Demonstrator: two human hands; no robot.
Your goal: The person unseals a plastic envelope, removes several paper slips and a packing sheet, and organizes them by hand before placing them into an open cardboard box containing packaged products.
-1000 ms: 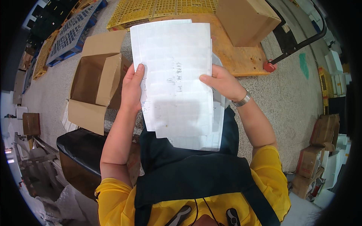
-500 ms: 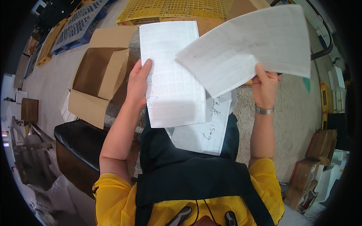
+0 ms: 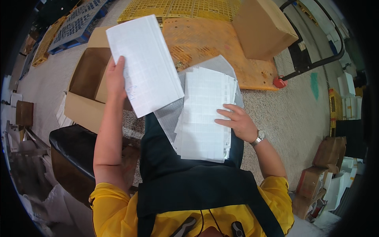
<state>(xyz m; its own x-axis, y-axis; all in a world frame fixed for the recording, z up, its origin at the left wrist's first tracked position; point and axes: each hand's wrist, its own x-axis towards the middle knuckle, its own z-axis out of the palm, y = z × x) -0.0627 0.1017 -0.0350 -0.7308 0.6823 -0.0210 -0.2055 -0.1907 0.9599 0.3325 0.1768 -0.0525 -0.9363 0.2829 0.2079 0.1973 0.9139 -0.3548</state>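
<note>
My left hand (image 3: 115, 79) grips a thick stack of white sheets (image 3: 146, 65) by its left edge, holding it up and tilted. Some blue handwriting shows near the stack's lower left corner. Across my lap lies a pile of printed sheets (image 3: 201, 114) with uneven edges. My right hand (image 3: 239, 122) rests on the right side of that pile, fingers stretched out and apart. Under the pile, a grey, finely lined sheet (image 3: 166, 118) sticks out at the left and top; I cannot tell what it is made of.
An open cardboard box (image 3: 83, 100) stands at the left, beside a black-topped seat (image 3: 75, 146). Ahead is an orange platform (image 3: 221, 43) bearing a closed carton (image 3: 262, 29), with a black-handled cart (image 3: 316, 63) at its right. Yellow (image 3: 177, 8) and blue pallets (image 3: 77, 29) lie farther off.
My left hand has moved left with its stack, which now leans. The sheet raised in my right hand is no longer aloft; that hand is down on the lap pile, where printed sheets now show.
</note>
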